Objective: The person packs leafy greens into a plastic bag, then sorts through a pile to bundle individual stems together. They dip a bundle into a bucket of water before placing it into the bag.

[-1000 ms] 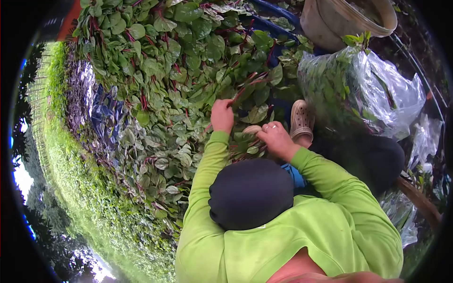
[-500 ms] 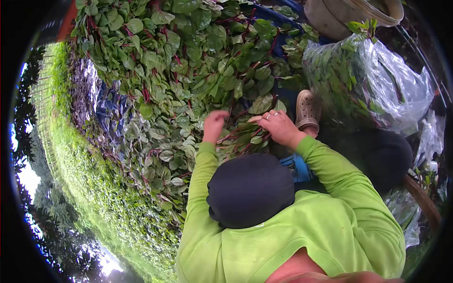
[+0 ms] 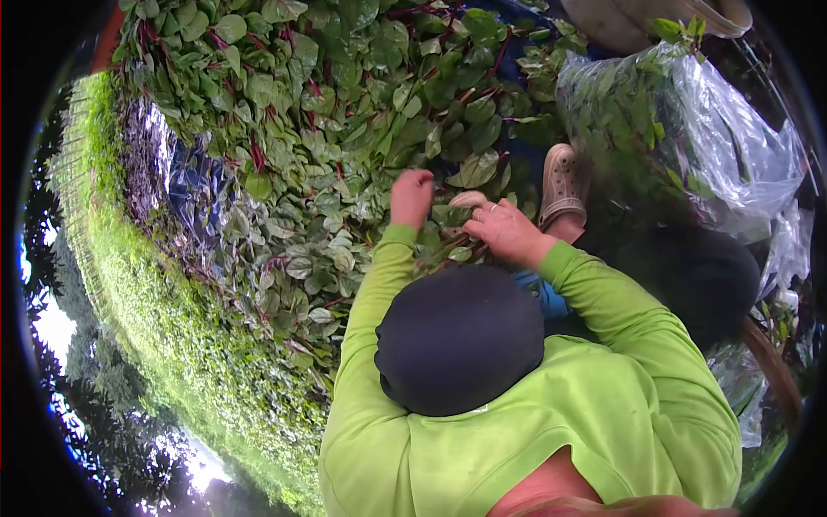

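A broad heap of Malabar spinach [image 3: 362,112], with rounded green leaves and red stems, lies in front of me. My left hand [image 3: 412,198] is raised over the heap's near side, its fingers curled closed; what they hold, if anything, I cannot make out. To its right, my right hand [image 3: 510,233], a ring on one finger, is closed on leafy stems [image 3: 461,253] that hang low between my hands. Beside its fingertips shows a tan rounded tip [image 3: 468,199]. My dark-clad knee [image 3: 461,340] hides the lower ends of the stems.
On the right, a clear plastic bag [image 3: 732,146] holds more greens, with a pale bucket [image 3: 655,21] behind it. My tan clog [image 3: 563,185] stands beside my right hand. Blue sheeting [image 3: 196,185] shows left of the heap. A green planted strip [image 3: 172,319] runs along the left.
My left hand has moved up and to the right, away from the stems. My right hand stays almost in place. The stems between the hands are now less visible behind the knee.
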A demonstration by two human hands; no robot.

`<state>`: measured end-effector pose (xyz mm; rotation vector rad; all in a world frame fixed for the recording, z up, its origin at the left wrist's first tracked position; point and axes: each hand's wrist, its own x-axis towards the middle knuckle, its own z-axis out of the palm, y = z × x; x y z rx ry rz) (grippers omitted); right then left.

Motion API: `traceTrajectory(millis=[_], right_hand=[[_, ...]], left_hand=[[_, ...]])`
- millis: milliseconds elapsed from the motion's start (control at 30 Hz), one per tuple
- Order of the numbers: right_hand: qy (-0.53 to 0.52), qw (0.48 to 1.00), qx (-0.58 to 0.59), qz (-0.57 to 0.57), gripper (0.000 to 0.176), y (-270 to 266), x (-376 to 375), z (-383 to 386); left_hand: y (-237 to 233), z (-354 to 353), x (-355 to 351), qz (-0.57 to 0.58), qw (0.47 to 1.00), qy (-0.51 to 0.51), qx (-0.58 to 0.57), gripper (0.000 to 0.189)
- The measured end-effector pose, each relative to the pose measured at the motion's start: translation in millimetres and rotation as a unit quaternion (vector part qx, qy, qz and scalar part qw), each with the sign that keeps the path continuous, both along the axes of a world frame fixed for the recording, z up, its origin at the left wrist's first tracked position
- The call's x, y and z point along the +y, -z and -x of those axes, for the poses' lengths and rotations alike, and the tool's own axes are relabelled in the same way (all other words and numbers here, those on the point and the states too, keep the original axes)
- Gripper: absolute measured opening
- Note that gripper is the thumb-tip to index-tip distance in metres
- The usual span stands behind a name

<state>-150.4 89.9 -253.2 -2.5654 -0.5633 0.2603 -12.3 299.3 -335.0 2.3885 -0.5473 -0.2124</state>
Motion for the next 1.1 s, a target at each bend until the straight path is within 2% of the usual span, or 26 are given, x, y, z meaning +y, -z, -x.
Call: traceTrajectory(millis=[67, 167, 267, 300, 367, 400, 467, 500, 600, 633, 667, 700, 733, 767, 867, 1000, 1067, 1100], right_hand=[[-0.007, 1.0, -0.005, -0.014, 0.022, 3, 10, 5], [0.0, 0.999, -0.033, -0.022, 0.018, 2, 11, 6], [0.002, 1.0, -0.018, -0.023, 0.015, -5, 11, 4], [-0.001, 1.0, -0.006, -0.023, 0.014, -8, 11, 2], [0.003, 0.985, -0.165, -0.043, 0.016, -19, 11, -12], [0.005, 0.981, -0.19, -0.047, 0.017, -21, 12, -12], [0.005, 0.979, -0.196, -0.048, 0.021, -22, 14, -13], [0.003, 0.983, -0.179, -0.044, 0.024, -22, 14, -15], [0.053, 0.993, -0.092, -0.056, 0.023, -4, 18, -7], [0.042, 0.997, -0.054, -0.027, 0.024, -8, 15, -8], [0.032, 0.999, -0.015, 0.003, 0.024, -13, 11, -8], [0.021, 0.999, 0.026, 0.031, 0.025, -17, 9, -6], [0.019, 0.999, 0.013, 0.032, 0.024, -17, 10, -4], [0.017, 0.999, -0.002, 0.033, 0.024, -16, 9, -3], [0.014, 0.999, -0.045, 0.022, 0.022, -17, 13, -1], [0.051, 0.996, -0.076, 0.012, 0.02, -10, 14, 0], [0.033, 0.999, -0.031, 0.01, 0.02, -12, 11, -5], [0.023, 1.0, -0.007, 0.008, 0.02, -12, 11, -6]], left_hand=[[9, 26, 13, -0.113, 0.991, 0.068, -0.019, 0.018], [16, 35, 13, -0.219, 0.974, 0.048, -0.032, 0.028], [23, 31, 16, -0.223, 0.974, 0.023, 0.023, 0.036], [19, 30, 17, -0.171, 0.984, 0.007, 0.051, 0.038], [-2, 25, 12, -0.065, 0.992, -0.021, 0.106, 0.042], [-10, 28, 7, 0.007, 0.983, -0.03, 0.183, 0.044], [-30, 34, -4, 0.15, 0.932, -0.05, 0.327, 0.049], [-48, 33, -5, 0.197, 0.867, -0.054, 0.455, 0.059], [-46, 31, -4, 0.294, 0.712, -0.124, 0.625, 0.066], [-37, 27, -4, 0.275, 0.738, -0.138, 0.6, 0.068], [-21, 20, -7, 0.181, 0.889, -0.126, 0.401, 0.067], [-19, 12, -14, 0.074, 0.976, -0.108, 0.175, 0.065], [-20, 9, -17, -0.039, 0.994, -0.084, -0.065, 0.064], [-20, 9, -23, -0.083, 0.983, -0.132, -0.098, 0.055], [-16, -3, -30, -0.23, 0.958, -0.125, -0.12, 0.042], [-6, -12, -2, -0.034, 0.988, -0.139, -0.061, 0.041], [-27, -1, 12, 0.072, 0.983, -0.163, -0.043, 0.044], [-51, 5, 13, 0.116, 0.97, -0.21, 0.035, 0.046]])
